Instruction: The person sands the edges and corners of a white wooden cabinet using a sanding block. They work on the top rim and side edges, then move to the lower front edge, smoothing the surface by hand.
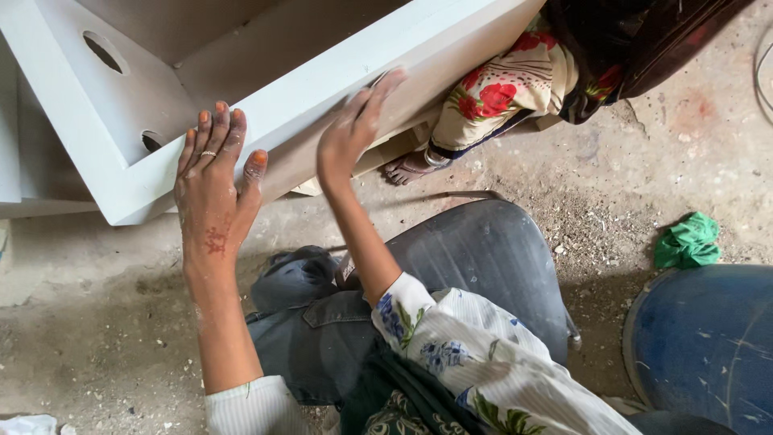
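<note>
Head view: white cabinet point(266, 89) tilted across concrete floor point(97, 322), corner low at left. Left hand point(213, 181) flat on corner edge, fingers point(233, 129) spread. Right hand point(354, 129) pressed on long edge, fingers together, pinching nothing. Could slip if pressure eases, likely pinching a co-worker's bare foot point(407, 167) beneath. Blue drum point(708, 338) right, green rag point(688, 242) near; little room between knees and cabinet.

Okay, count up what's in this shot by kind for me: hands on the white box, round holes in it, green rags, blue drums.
Hands on the white box: 2, left hand and right hand
Round holes: 2
Green rags: 1
Blue drums: 1
Total: 6
</note>
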